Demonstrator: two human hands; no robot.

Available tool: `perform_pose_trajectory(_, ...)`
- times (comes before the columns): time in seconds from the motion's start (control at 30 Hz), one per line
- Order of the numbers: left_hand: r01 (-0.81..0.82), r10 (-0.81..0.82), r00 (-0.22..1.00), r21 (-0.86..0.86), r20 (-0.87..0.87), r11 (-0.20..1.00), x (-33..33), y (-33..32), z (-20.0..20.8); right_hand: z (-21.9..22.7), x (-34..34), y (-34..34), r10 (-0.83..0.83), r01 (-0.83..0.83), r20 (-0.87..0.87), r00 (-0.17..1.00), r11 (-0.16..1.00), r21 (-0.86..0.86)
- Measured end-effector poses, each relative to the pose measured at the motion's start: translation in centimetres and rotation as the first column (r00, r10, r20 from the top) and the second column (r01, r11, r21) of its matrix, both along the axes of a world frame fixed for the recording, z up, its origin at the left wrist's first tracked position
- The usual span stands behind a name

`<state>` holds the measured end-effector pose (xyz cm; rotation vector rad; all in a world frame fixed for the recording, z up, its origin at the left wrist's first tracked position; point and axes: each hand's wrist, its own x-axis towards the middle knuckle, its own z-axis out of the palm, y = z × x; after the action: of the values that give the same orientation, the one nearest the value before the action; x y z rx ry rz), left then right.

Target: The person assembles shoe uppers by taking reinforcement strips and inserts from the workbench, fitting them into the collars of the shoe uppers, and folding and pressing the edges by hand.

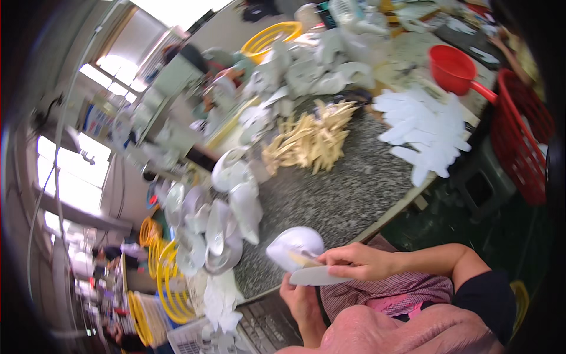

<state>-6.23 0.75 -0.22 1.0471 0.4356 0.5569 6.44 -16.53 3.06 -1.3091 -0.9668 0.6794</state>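
Observation:
In front of my body, my right hand [358,261] is closed on a flat white piece with a rounded end, shaped like an insole [317,276]. My left hand [302,300] reaches up from below, its fingers closed at the piece's left end. Just beyond, at the table's near edge, is a smooth white rounded shell [296,243] like a moulded shoe upper. A narrow tan strip [302,259] shows between the shell and my right fingers. Whether the left fingers also hold the shell is hidden.
A speckled grey tabletop [336,194] bears a heap of tan strips [312,138], a spread of flat white pieces [421,130] and several white shells [218,218]. Near the right edge are a red scoop [453,69] and red basket [522,138]. Another person's arm [516,56] shows there.

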Motion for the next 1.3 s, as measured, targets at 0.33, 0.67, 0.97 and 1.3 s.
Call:
perform_pose_trajectory(0.33, 0.471, -0.355, 0.869, 0.355, -0.345, 0.808, 0.5, -0.5, 5.4, -1.0, -1.1, -0.8, -0.012, 0.041, -0.142, 0.99, 0.979, 0.201)
perform_pose_trajectory(0.67, 0.5, -0.499, 0.866, -0.029, 0.034, 0.866, -1.4, 2.1, 3.1, -0.7, -1.7, -1.9, 0.142, -0.089, -0.211, 0.967, 0.966, 0.241)
perform_pose_trajectory(0.97, 0.071, -0.054, 0.996, 0.226, -0.077, 0.972, -1.3, 0.6, 0.4, -2.4, -1.4, -1.2, 0.273, -0.175, -0.267, 0.924, 0.924, 0.34)
perform_pose_trajectory(1.3, -0.016, 0.023, 0.998, 0.103, -0.062, 0.995, -1.0, -0.5, 3.4, -1.2, -1.9, 0.1, 0.164, -0.122, -0.102, 0.981, 0.935, 0.332)
